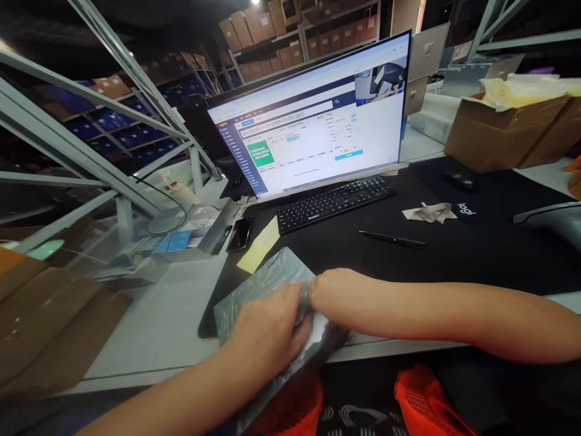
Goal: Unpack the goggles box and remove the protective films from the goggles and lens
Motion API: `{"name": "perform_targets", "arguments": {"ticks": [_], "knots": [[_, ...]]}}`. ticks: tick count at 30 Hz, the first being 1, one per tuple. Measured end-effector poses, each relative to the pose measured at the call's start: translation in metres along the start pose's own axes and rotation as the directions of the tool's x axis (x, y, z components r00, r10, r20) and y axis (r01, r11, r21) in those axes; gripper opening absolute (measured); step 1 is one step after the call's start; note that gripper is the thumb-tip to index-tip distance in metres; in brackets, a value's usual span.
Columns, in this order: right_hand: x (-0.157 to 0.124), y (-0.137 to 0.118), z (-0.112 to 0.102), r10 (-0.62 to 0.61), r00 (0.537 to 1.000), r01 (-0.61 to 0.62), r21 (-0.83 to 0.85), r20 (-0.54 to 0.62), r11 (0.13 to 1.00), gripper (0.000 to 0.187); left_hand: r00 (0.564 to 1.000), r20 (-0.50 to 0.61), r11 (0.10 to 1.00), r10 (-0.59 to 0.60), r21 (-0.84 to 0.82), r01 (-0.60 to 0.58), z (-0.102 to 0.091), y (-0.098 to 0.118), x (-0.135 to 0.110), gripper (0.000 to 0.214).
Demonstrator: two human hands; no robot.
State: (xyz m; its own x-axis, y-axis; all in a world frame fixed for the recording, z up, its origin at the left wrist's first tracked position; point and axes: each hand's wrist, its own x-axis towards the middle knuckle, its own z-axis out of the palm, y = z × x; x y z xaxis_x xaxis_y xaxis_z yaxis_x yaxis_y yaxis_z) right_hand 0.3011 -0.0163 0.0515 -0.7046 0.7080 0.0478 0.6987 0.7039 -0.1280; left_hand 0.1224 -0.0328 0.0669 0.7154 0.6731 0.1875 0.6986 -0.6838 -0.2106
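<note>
A grey plastic mailer bag (265, 280) lies at the front edge of the black desk mat (454, 254). My left hand (267, 330) rests on top of it, fingers bent and pressing the plastic. My right hand (331, 293) reaches in from the right, fingers curled down into the bag's edge beside the left hand; the fingertips are hidden. A yellow slip of paper (259, 245) lies just beyond the bag.
A monitor (313, 121) and black keyboard (333, 203) stand behind. A phone (240, 233), a pen (393, 240), crumpled paper (429, 212) and a mouse (459, 179) lie on the mat. Cardboard boxes (503, 127) sit right; a metal rack frame (113, 157) stands left.
</note>
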Motion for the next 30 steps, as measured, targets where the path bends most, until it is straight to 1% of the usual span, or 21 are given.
{"name": "perform_targets", "arguments": {"ticks": [2,3,5,7,8,9,10,11,12,13,14,15,16,18,19,21,24,26,28,29,30], "knots": [[-0.003,-0.012,-0.003,-0.011,1.000,0.010,0.018,0.016,1.000,0.010,0.996,0.056,0.996,0.067,0.056,-0.070,0.001,0.002,-0.006,0.026],[-0.006,-0.016,-0.006,-0.013,1.000,0.013,0.028,0.019,1.000,0.011,0.993,0.066,0.990,0.102,0.093,-0.108,0.002,0.003,-0.010,0.028],[-0.017,-0.018,-0.015,0.016,1.000,-0.017,0.104,0.015,0.994,0.017,0.986,0.035,0.971,0.165,0.172,-0.169,0.005,0.004,-0.017,0.035],[-0.036,-0.004,-0.022,0.094,0.995,-0.083,0.222,-0.038,0.972,0.026,0.972,-0.040,0.949,0.233,0.230,-0.218,0.008,0.003,-0.024,0.037],[-0.047,0.010,-0.022,0.144,0.986,-0.118,0.271,-0.078,0.955,0.028,0.956,-0.085,0.937,0.281,0.238,-0.254,0.009,0.001,-0.028,0.036],[-0.059,0.028,-0.019,0.222,0.959,-0.173,0.253,-0.177,0.952,0.027,0.935,-0.129,0.926,0.330,0.236,-0.294,0.010,-0.001,-0.032,0.036],[-0.071,0.048,-0.012,0.320,0.912,-0.270,0.211,-0.258,0.940,0.030,0.912,-0.173,0.916,0.373,0.225,-0.332,0.011,-0.004,-0.036,0.035],[-0.082,0.070,-0.003,0.414,0.858,-0.389,0.143,-0.305,0.910,0.034,0.891,-0.210,0.909,0.402,0.205,-0.362,0.012,-0.007,-0.041,0.036],[-0.092,0.092,0.009,0.503,0.806,-0.510,0.065,-0.314,0.858,0.038,0.878,-0.238,0.907,0.416,0.179,-0.381,0.012,-0.009,-0.047,0.036],[-0.101,0.112,0.022,0.573,0.765,-0.605,-0.024,-0.292,0.796,0.041,0.870,-0.248,0.904,0.426,0.151,-0.399,0.012,-0.011,-0.053,0.038],[-0.107,0.129,0.035,0.619,0.746,-0.655,-0.101,-0.245,0.749,0.046,0.864,-0.241,0.897,0.442,0.128,-0.423,0.011,-0.013,-0.058,0.039],[-0.112,0.142,0.048,0.634,0.742,-0.666,-0.127,-0.219,0.735,0.047,0.854,-0.227,0.884,0.468,0.113,-0.454,0.009,-0.014,-0.064,0.040],[-0.115,0.151,0.060,0.631,0.749,-0.660,-0.148,-0.200,0.737,0.045,0.839,-0.212,0.866,0.500,0.102,-0.490,0.007,-0.014,-0.069,0.040],[-0.117,0.157,0.076,0.616,0.768,-0.640,-0.171,-0.179,0.749,0.038,0.820,-0.194,0.842,0.538,0.074,-0.535,0.003,-0.014,-0.078,0.041],[-0.117,0.157,0.081,0.604,0.778,-0.628,-0.177,-0.173,0.758,0.036,0.826,-0.194,0.846,0.529,0.053,-0.530,0.001,-0.014,-0.081,0.040],[-0.116,0.154,0.084,0.585,0.794,-0.608,-0.183,-0.167,0.773,0.035,0.865,-0.205,0.886,0.458,0.019,-0.464,0.001,-0.010,-0.088,0.038],[-0.111,0.149,0.074,0.567,0.804,-0.594,-0.183,-0.179,0.784,0.035,0.925,-0.213,0.949,0.315,0.049,-0.312,0.006,0.001,-0.096,0.034],[-0.106,0.142,0.059,0.564,0.804,-0.588,-0.116,-0.187,0.800,0.033,0.948,-0.203,0.969,0.246,0.088,-0.232,0.009,0.009,-0.098,0.033],[-0.101,0.128,0.040,0.563,0.815,-0.557,0.084,-0.137,0.826,0.030,0.956,-0.202,0.974,0.214,0.116,-0.194,0.012,0.015,-0.097,0.031],[-0.098,0.117,0.030,0.548,0.832,-0.518,0.224,-0.093,0.825,0.029,0.953,-0.212,0.972,0.218,0.131,-0.194,0.012,0.016,-0.096,0.030],[-0.095,0.105,0.020,0.505,0.862,-0.461,0.348,-0.044,0.816,0.029,0.945,-0.230,0.968,0.234,0.144,-0.204,0.012,0.017,-0.095,0.029]]}}
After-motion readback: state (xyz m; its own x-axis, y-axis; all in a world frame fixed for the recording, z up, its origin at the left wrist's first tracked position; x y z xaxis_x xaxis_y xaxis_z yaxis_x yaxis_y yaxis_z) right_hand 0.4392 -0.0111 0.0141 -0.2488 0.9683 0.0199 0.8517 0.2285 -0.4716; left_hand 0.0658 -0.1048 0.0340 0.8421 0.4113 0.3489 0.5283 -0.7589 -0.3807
